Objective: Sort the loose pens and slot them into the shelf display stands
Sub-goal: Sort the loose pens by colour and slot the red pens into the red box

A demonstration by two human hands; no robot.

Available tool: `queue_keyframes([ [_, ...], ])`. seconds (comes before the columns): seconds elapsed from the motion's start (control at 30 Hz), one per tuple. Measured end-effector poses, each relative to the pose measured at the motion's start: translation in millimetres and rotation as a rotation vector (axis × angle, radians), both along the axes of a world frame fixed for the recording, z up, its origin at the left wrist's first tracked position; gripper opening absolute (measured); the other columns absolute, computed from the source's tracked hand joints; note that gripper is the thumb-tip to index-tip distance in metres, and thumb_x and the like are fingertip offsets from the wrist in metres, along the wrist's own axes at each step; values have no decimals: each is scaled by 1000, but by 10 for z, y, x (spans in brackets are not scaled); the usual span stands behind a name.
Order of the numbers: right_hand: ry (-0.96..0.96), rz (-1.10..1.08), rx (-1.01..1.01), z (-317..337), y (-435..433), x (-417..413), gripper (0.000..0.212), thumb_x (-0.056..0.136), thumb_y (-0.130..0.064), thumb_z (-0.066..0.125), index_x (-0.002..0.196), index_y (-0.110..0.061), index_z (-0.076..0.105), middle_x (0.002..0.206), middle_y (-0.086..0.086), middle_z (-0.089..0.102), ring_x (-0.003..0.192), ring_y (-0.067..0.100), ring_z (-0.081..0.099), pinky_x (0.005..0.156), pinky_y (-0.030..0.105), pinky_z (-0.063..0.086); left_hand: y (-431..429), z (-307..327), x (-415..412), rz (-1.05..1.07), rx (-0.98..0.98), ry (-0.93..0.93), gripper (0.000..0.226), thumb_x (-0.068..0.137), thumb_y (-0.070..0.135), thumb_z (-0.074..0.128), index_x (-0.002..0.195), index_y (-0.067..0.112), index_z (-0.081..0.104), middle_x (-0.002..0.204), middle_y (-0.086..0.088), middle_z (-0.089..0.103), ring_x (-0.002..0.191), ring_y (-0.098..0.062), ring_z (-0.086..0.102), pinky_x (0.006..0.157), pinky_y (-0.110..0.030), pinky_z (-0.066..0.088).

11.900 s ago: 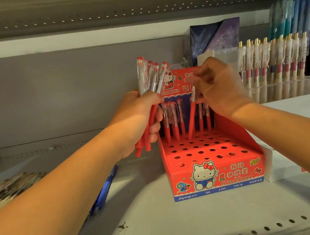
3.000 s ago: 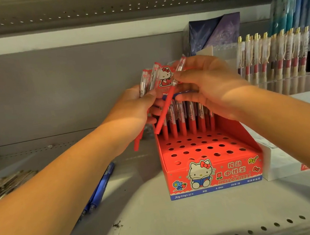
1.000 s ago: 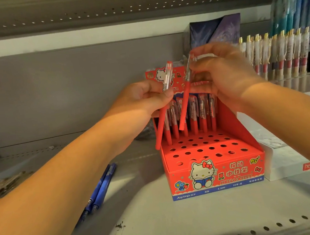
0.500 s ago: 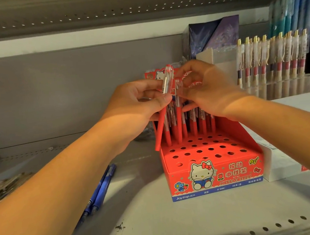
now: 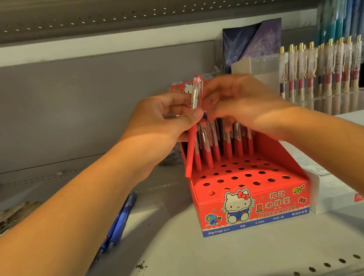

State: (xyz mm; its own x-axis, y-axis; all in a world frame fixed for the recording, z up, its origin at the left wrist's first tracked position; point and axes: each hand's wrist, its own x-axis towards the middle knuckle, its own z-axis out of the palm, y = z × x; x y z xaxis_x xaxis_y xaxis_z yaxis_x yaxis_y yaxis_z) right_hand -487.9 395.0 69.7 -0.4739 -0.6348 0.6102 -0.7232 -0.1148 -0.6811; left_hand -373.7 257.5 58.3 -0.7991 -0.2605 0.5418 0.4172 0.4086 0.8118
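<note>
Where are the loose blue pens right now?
Head view, lower left: the blue pens lie on the shelf, between the mixed pen pile at the left edge and the red display stand.

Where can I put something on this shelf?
Bare grey metal shelf lies in front of the red cardboard pen stand, right of the two blue pens. The stand's front holes are empty. Crowded: its back row, by the right hand and the left hand gripping a red pen, and beside the white box.
</note>
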Motion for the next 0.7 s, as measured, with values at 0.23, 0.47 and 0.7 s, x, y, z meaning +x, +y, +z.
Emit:
queue_keyframes([
  [0.23,-164,111,-237,63,6,85,10,89,-2,64,92,-11,66,81,5,69,68,16,64,63,29,52,25,-26,-18,-51,-8,-22,20,84,2,71,96,18,66,70,8,67,67,-9,67,62,-22,55],
  [0.47,-285,36,-262,103,56,-50,8,91,-6,65,98,-11,67,89,8,74,74,19,73,59,33,59,-54,-52,-48,225,-161,-109,38,72,23,86,100,27,61,97,4,66,88,-10,65,79,-22,54],
  [0.7,-147,-178,-189,100,96,-186,7,91,-10,67,91,-17,69,80,-7,70,75,8,72,57,33,61,-77,-142,-11,215,-69,-573,30,82,16,74,100,27,52,107,2,62,105,-17,60,78,-43,60],
])
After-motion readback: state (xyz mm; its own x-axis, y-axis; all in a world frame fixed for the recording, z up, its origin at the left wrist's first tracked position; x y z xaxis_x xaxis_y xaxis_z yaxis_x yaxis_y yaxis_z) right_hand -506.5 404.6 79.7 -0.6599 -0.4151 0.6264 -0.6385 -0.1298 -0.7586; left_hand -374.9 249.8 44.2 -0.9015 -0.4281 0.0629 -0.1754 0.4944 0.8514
